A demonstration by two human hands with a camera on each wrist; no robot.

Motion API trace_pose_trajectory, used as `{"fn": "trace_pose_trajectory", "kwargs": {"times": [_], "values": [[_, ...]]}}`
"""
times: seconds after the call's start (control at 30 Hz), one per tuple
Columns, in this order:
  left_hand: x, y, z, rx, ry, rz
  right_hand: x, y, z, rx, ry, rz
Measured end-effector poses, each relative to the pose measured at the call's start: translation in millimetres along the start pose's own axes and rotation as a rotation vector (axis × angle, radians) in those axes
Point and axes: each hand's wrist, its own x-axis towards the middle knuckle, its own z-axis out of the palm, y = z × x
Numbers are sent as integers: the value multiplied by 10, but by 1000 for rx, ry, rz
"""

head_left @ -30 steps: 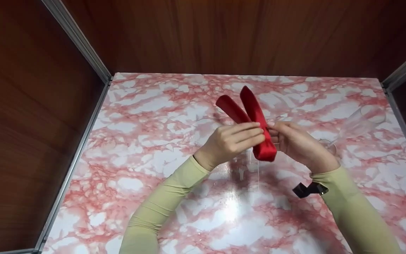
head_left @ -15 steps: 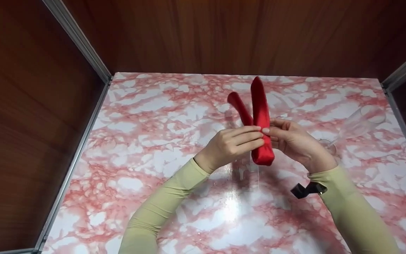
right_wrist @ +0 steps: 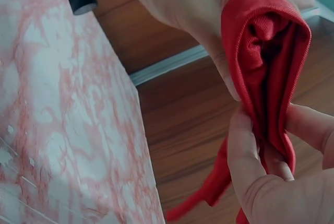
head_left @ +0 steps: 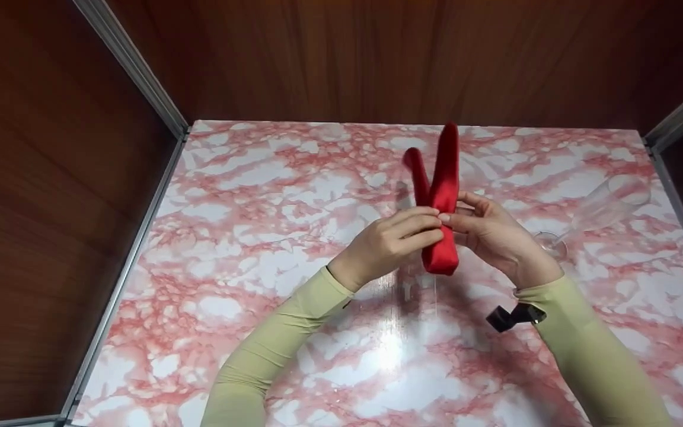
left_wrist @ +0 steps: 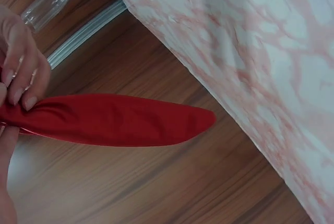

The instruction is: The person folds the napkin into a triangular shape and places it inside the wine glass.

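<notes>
Both hands hold a red satin cloth (head_left: pixel 445 172), folded long and narrow, up over the table. From the left, my left hand (head_left: pixel 392 240) lays curled fingers across its middle. My right hand (head_left: pixel 490 237) pinches the same spot from the right, thumb in front. Above the hands the cloth splits into two ends, the shorter one on the left; below, it closes in a rounded fold. In the left wrist view a tapered end of the cloth (left_wrist: pixel 135 122) sticks out from the gathered grip. Layered folds inside the cloth (right_wrist: pixel 263 41) show in the right wrist view.
A clear stemmed glass (head_left: pixel 608 204) stands on the right, its foot close behind my right wrist. A black device (head_left: pixel 516 318) is on the right sleeve. Dark wooden panels (head_left: pixel 377 59) border the pink-and-white marbled table (head_left: pixel 229 237) at the back and sides.
The cloth has turned from leaning left to nearly upright, and its ends have swung right. My right thumb has moved onto the front of the cloth; my left hand has barely moved.
</notes>
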Motion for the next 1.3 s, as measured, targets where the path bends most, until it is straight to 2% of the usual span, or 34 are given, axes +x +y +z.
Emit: {"fn": "trace_pose_trajectory", "kwargs": {"times": [0.13, 0.23, 0.37, 0.47, 0.6, 0.7, 0.83, 0.97, 1.2, 1.3], "values": [[12, 13, 18, -107, -27, -96, 18, 0, -13, 5, 51, -51], [-1, 17, 25, -204, 13, -212, 27, 5, -28, -18, 92, -94], [-20, 11, 29, -320, 132, -435, 32, 11, -49, -51, 129, -133], [-27, 6, 32, -424, 181, -615, 32, 13, -54, -77, 143, -148], [-31, 13, 55, -621, 166, -823, 34, 18, -43, -130, 148, -167], [-23, 27, 85, -752, 142, -934, 41, 34, -28, -192, 143, -192], [-1, 38, 115, -890, 165, -1020, 55, 63, -17, -273, 137, -237], [25, 48, 98, -969, 191, -1066, 66, 87, -17, -320, 138, -269], [142, 114, -74, -1013, 173, -1098, 77, 112, 7, -346, 139, -303], [162, 122, -97, -1011, 173, -1102, 81, 116, 24, -367, 142, -318]]}}
